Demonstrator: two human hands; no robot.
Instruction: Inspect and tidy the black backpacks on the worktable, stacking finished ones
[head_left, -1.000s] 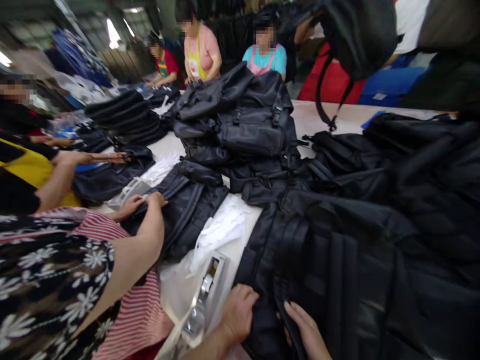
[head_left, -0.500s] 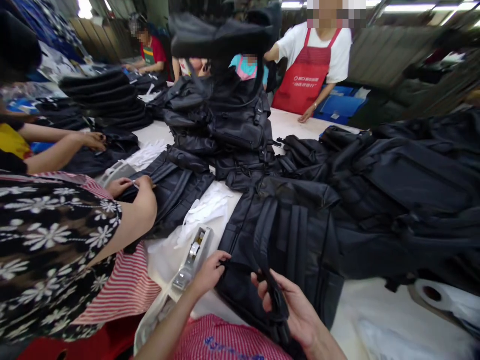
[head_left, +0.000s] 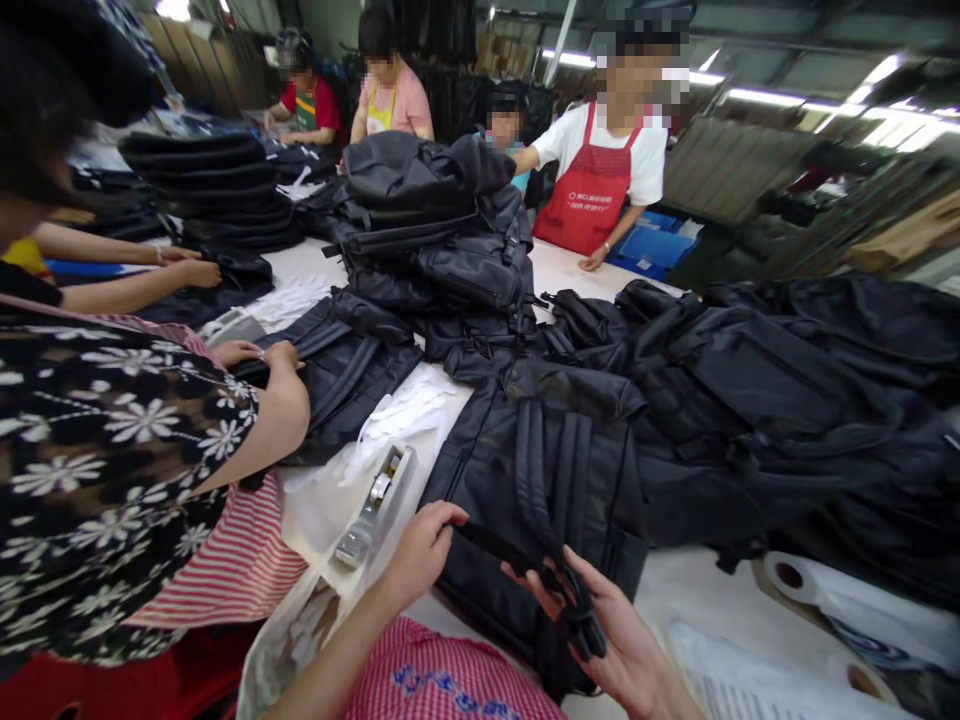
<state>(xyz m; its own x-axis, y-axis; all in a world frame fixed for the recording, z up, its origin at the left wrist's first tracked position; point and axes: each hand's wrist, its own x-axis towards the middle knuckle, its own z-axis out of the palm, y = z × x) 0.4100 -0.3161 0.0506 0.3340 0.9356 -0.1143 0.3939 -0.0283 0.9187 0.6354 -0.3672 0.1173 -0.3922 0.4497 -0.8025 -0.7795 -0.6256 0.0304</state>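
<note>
A black backpack point(head_left: 480, 470) lies flat on the table in front of me, its padded shoulder straps point(head_left: 532, 460) facing up. At its near left edge, my left hand point(head_left: 424, 550) is closed, thumb and fingertips pinching the end of a dark strap point(head_left: 487, 540) that runs across toward my other hand. My right hand point(head_left: 615, 640) is curled round a gathered bundle of black strap point(head_left: 577, 605) at the bag's near edge. A grey tape dispenser point(head_left: 375, 505) sits just left of my left hand.
White strips point(head_left: 401, 415) lie beyond the dispenser. Black bags are piled high at the centre point(head_left: 450, 220) and right point(head_left: 780, 370). White rolls point(head_left: 862, 600) lie near right. A co-worker in a floral top point(head_left: 135, 420) works close on my left; another in a red apron point(head_left: 585, 190) stands opposite.
My left hand now holds a strap drawn taut toward my right hand. Across the table, the raised black bag has come down onto the pile.
</note>
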